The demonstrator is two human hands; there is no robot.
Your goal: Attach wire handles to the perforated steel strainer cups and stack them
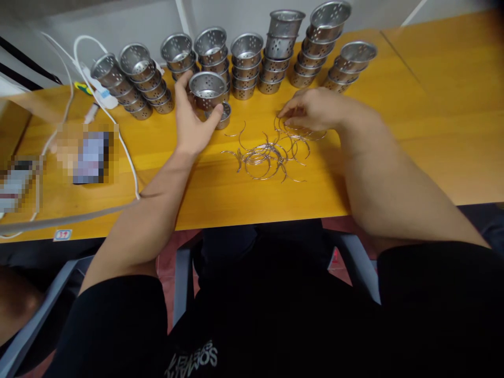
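My left hand [193, 123] is wrapped around a perforated metal cup [208, 90], thumb on the near right side and fingers on the left. The cup's open top faces up. Just below and behind the thumb, part of another perforated cup [224, 116] shows. A loose pile of thin curved metal wires [263, 155] lies on the table between my hands. At the pile's upper right, my right hand [311, 110] has its fingers bent down, the tips closed at a curved wire [276, 124]. The exact contact there is hard to see.
Several stacks of perforated metal cups [243, 71] stand in a row along the back of the yellow table [425, 136]. On the left lie a blurred phone-like object [91, 158] and a white cable [128, 157]. Beyond is a light wall. Part of another person shows at lower left.
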